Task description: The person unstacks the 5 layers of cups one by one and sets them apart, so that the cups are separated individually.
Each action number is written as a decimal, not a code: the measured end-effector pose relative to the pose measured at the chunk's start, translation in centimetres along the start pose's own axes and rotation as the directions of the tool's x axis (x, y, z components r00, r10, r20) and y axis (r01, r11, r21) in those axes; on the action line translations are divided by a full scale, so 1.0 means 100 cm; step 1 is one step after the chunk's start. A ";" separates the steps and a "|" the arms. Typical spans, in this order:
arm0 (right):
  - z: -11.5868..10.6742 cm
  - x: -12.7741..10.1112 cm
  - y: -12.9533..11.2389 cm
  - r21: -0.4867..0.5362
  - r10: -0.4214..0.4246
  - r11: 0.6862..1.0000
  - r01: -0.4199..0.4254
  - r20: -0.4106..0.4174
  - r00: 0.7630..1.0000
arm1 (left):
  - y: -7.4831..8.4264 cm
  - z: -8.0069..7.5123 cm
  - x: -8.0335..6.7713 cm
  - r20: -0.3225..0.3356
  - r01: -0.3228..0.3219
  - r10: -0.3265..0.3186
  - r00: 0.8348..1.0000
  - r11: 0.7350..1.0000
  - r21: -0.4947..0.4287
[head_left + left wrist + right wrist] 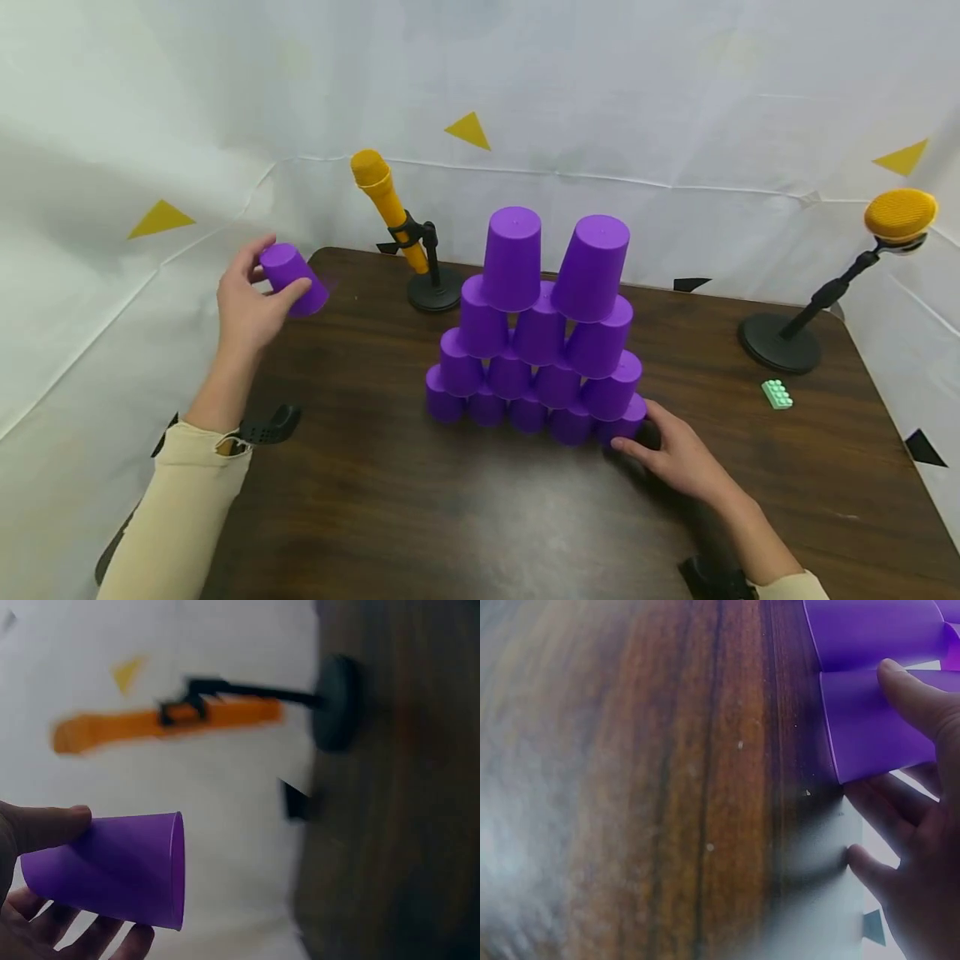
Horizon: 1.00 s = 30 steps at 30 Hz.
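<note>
A pyramid of several purple cups [536, 333] stands upside down on the brown table [450, 517], with two cups in its top row. My left hand [251, 304] is raised at the table's far left corner, well apart from the stack. It grips a single purple cup [294, 279] on its side, thumb on one wall and fingers on the other [112, 870]. My right hand [675, 454] rests on the table at the pyramid's front right. Its thumb and fingers curl around the bottom-right cup [624, 423], whose wall the thumb presses in the right wrist view [870, 727].
A yellow microphone on a black stand [390, 208] leans behind the pyramid at the left. A second yellow-headed stand [900, 215] is at the far right. A small green brick [777, 393] lies near it. White sheets with yellow triangles wall in the table.
</note>
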State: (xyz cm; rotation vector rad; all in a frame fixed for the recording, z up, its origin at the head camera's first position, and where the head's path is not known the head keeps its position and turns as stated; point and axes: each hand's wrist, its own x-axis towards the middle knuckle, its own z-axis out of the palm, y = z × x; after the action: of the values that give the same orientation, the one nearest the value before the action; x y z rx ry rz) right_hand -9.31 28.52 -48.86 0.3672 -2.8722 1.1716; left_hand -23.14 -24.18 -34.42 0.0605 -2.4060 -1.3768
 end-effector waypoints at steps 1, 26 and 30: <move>0.000 0.000 0.000 0.000 0.003 1.000 -0.003 0.003 1.000 | -0.016 0.000 0.002 -0.003 0.037 -0.037 0.999 0.999 0.027; 0.002 -0.001 -0.001 -0.008 -0.014 1.000 0.014 -0.001 1.000 | -0.150 0.016 0.028 -0.043 0.265 -0.261 0.964 0.947 0.184; 0.000 -0.001 -0.003 -0.008 -0.011 1.000 0.011 -0.009 1.000 | -0.149 0.018 0.031 -0.018 0.251 -0.252 0.968 0.951 0.182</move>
State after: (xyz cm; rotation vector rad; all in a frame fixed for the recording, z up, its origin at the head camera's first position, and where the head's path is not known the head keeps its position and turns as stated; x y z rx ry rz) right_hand -9.11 28.33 -48.72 0.3761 -2.8629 1.1568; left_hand -28.74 -31.12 -46.92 0.4258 -2.5941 -1.2522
